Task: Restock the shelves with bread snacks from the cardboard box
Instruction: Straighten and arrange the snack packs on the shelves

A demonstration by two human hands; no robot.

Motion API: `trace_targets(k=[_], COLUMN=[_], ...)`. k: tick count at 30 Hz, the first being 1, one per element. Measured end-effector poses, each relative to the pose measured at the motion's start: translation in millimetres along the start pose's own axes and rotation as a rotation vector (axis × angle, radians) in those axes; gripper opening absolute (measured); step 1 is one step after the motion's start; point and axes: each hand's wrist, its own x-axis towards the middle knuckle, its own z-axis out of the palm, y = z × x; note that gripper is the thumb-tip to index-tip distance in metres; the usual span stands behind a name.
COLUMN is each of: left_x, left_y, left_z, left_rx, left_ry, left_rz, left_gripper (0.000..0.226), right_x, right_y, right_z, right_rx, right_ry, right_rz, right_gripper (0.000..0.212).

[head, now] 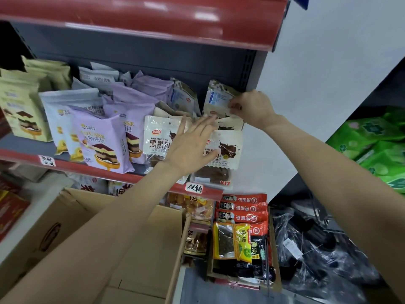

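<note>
White-and-brown bread snack packs stand in rows at the right end of the shelf (153,177). My right hand (252,108) pinches the edge of the rearmost pack (215,98), holding it upright against the dark back panel. My left hand (190,145) lies flat with straight fingers against the front packs (228,150), pressing them back. Another front pack (156,137) stands just left of that hand. The open cardboard box (140,244) sits below the shelf, under my left forearm; its inside is hidden.
Purple and pale blue cake-bread bags (103,141) and beige ones (19,110) fill the shelf's left. A red shelf front (153,18) overhangs above. Below are red sauce packets (243,209), dark wrapped goods (317,249) and green packs (372,141) at the right.
</note>
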Motion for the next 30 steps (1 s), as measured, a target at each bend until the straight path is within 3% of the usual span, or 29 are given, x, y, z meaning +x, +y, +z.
trace_targets(k=[8,13,20,24,30], left_x=[0.5,0.9,2.8,3.2,3.8], left_y=[-0.4,-3.3,-13.6,-14.4,-15.2], left_z=[1.6,0.9,11.3,11.7,7.0], left_rx=[-0.064,-0.067,0.026,0.033,0.033], left_ry=[0.04,0.043,0.057,0.075,0.038], left_rz=[-0.011,-0.018,0.029,0.043,0.047], left_gripper=[0.056,0.059,0.056,0.06,0.063], right_x=[5.2,7.2,54.3,65.0,61.3], right_y=[-10.8,-6.4,-16.5,-11.9,-7.4], right_z=[-1.8,-7.4,1.7,11.3,2.6], right_rx=[-0.002,-0.004,-0.353,-0.375,-0.497], right_ry=[-0.03,0.156,-0.103,-0.079,0.007], right_rz=[-0.031,-0.039,0.033,0.108,-0.045], right_gripper=[0.02,0.023,0.038,0.03,0.026])
